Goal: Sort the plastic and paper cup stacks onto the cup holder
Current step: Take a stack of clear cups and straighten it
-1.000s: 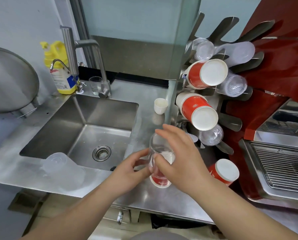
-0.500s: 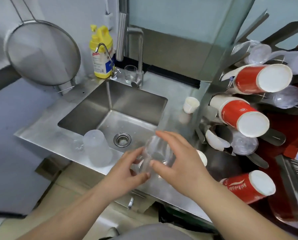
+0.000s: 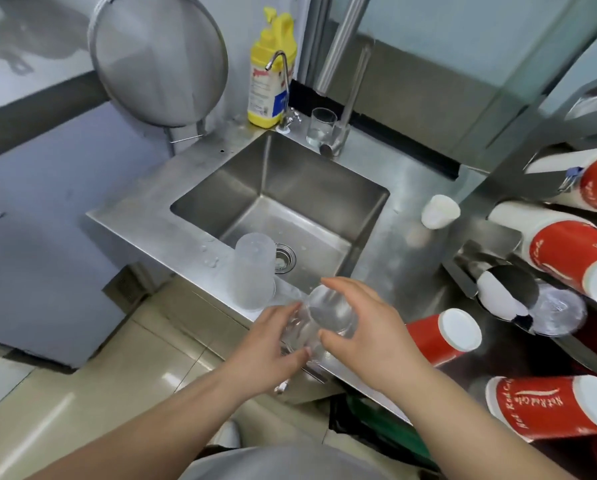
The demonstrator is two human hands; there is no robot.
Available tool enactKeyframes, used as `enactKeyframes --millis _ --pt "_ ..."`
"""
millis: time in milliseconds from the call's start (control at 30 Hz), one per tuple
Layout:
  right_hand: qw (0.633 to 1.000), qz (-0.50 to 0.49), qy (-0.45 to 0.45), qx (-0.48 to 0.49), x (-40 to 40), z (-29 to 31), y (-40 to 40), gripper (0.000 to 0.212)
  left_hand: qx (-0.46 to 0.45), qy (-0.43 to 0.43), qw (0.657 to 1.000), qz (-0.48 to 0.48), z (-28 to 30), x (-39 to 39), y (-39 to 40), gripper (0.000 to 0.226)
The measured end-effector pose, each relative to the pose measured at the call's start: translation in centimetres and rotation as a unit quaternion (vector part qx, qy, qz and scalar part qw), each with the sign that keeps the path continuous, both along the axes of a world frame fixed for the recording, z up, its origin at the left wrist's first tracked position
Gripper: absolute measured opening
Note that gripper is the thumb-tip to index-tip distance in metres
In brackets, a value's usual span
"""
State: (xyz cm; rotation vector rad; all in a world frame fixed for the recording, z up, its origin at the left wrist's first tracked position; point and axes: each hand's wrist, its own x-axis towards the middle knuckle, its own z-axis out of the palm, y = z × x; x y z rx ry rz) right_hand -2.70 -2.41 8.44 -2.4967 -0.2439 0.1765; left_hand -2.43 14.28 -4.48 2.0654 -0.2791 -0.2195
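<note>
Only smooth clear plastic cups (image 3: 319,318).

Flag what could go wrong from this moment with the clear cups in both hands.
The clear plastic cups are held out past the counter edge by the left hand and right hand; a slip would likely drop them to the floor. The frosted cup stack stands close beside the left hand, so an outward move may topple it.

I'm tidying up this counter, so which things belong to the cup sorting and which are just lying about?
Part of the job: clear cups held by left hand and right hand; frosted cup stack; red cups; cup holder.

Lying about: yellow bottle; strainer; glass; small white cup.
</note>
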Motion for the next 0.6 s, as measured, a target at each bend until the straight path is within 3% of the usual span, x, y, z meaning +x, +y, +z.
enactKeyframes --millis 600 --pt "0.998 -0.037 0.02 -0.052 1.4 -1.9 -0.4 0.067 -0.009 0.035 0.999 -0.039 0.5 3.1 -0.3 0.071"
